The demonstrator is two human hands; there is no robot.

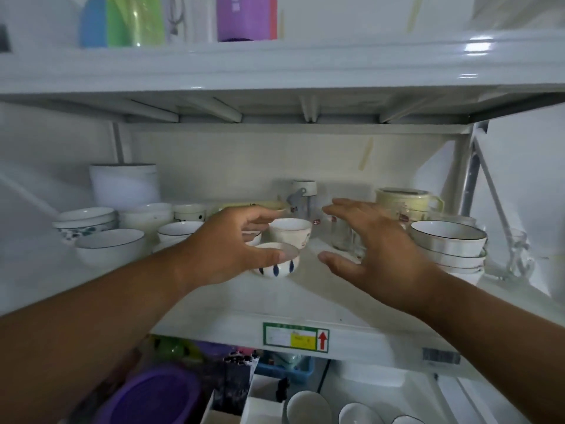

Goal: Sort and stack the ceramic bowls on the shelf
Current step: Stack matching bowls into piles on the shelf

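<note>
Blue-striped bowl under left hand

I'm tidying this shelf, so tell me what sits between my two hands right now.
In the head view, the blue-striped small bowl and a white cup behind it sit between left hand and right hand.

Two bare forearms are showing from the lower corners, no sleeve, watch or ring appearing on them, the left hand and the right hand both showing short, unpainted nails and wearing no gloves.
</note>
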